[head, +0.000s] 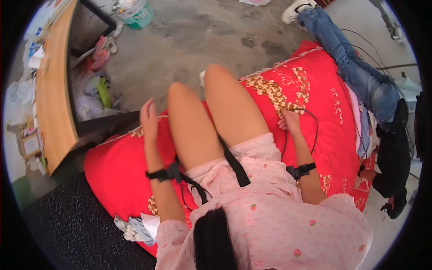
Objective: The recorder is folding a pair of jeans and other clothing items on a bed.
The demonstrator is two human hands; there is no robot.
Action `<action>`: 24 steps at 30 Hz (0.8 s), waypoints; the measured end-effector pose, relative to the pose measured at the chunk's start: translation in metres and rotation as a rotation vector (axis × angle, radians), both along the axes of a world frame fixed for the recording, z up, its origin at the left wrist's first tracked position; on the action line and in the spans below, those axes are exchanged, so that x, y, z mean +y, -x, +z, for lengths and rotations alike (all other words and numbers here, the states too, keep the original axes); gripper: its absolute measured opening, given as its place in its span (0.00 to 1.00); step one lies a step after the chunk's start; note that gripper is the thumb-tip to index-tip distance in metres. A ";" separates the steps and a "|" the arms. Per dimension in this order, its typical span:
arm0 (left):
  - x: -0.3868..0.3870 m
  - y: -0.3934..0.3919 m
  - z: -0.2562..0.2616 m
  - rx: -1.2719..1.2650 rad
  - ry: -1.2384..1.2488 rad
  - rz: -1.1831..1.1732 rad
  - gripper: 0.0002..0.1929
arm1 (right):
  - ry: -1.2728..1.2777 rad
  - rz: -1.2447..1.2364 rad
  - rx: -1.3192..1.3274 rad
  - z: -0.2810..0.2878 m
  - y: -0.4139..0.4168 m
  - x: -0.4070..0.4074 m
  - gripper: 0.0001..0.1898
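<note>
I sit on a bed with a red quilt point(114, 172) patterned in gold flowers. My left hand point(149, 116) is raised beside my left thigh, its fingers extended and nothing seen in it. My right hand point(289, 121) is over the quilt to the right of my thighs, fingers curled near a thin black cable point(316, 126); whether it grips the cable cannot be told. Black straps with buckles point(164, 173) point(301, 171) go round both forearms. A loose black strap point(236, 165) lies across my lap, over pink strawberry-print clothing point(270, 209).
A wooden desk point(55, 101) with small items stands at the left. Below it lie plastic bags point(89, 98) and pink shoes point(100, 55). A green-and-white bucket point(136, 15) is on the concrete floor point(189, 40). At the right, another person in jeans point(351, 60) is beside folded clothes point(363, 125).
</note>
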State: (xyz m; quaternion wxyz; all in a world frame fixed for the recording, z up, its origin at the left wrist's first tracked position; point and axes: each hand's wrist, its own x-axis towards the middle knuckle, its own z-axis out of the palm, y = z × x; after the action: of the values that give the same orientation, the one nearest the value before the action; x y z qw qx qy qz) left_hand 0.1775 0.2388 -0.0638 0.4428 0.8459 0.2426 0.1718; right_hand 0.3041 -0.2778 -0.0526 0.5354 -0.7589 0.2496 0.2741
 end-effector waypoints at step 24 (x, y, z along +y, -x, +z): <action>-0.023 0.095 -0.014 0.415 -0.768 0.260 0.16 | -0.046 -0.055 0.128 0.003 -0.007 -0.005 0.18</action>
State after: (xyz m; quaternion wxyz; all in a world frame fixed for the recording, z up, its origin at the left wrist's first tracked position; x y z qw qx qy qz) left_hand 0.0823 0.2155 -0.0777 0.0136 0.9278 0.3491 0.1305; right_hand 0.3109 -0.2833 -0.0497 0.5429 -0.7201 0.2978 0.3129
